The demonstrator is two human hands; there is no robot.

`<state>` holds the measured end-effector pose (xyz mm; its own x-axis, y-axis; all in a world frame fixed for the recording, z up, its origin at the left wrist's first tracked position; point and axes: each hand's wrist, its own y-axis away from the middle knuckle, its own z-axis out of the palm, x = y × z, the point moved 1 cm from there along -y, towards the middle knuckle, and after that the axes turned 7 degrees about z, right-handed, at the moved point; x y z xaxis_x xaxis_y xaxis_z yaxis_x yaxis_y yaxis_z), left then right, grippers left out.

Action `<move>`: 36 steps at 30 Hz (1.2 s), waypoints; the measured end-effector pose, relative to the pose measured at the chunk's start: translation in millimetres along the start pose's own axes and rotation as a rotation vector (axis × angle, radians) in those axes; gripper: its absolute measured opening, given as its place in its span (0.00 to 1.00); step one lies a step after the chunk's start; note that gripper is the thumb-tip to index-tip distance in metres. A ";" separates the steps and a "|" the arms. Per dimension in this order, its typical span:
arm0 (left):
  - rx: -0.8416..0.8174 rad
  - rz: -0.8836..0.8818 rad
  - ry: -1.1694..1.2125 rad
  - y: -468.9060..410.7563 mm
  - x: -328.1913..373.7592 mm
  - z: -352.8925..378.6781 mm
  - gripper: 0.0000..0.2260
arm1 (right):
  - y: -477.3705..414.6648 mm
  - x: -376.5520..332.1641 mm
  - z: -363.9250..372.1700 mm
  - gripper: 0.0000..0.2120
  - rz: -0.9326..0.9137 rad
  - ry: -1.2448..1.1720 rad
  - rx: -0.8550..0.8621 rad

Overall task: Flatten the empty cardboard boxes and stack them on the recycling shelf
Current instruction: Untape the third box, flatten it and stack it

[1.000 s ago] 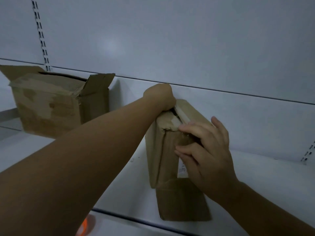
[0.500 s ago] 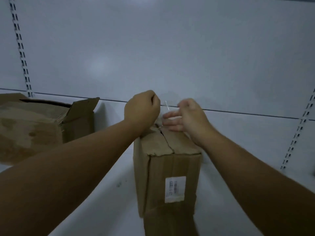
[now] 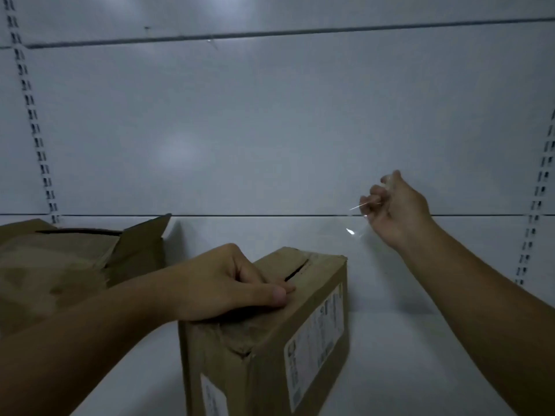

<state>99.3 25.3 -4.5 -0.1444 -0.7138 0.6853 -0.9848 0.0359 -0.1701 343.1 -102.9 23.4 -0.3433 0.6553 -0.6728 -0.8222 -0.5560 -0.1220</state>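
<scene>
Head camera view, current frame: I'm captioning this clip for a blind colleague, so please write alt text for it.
A person's left hand presses down on a closed cardboard box on a white shelf, while the right hand pulls a strip of clear tape up and away to the right. An open, crumpled box sits to the left.

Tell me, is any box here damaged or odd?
Yes. The near box has a crushed, torn front top corner under the left hand. The right hand holds clear tape. The left box is open, its flaps askew.
</scene>
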 end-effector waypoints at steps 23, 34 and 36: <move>-0.046 0.484 -0.062 -186.0 95.8 148.1 0.07 | 140.7 -302.7 -212.1 0.17 -0.744 1.081 0.754; -0.047 0.494 -0.148 -220.9 93.7 171.9 0.04 | 126.4 -252.8 -302.1 0.17 -0.092 2.151 0.732; -0.036 0.486 -0.152 -220.6 93.4 171.6 0.03 | 131.8 -257.1 -292.0 0.18 0.000 2.195 0.669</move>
<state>319.7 -169.3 -24.5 -0.5734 -0.7024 0.4218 -0.8105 0.4110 -0.4173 455.6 -494.0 -32.8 0.1233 -0.9656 -0.2291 -0.9644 -0.0622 -0.2571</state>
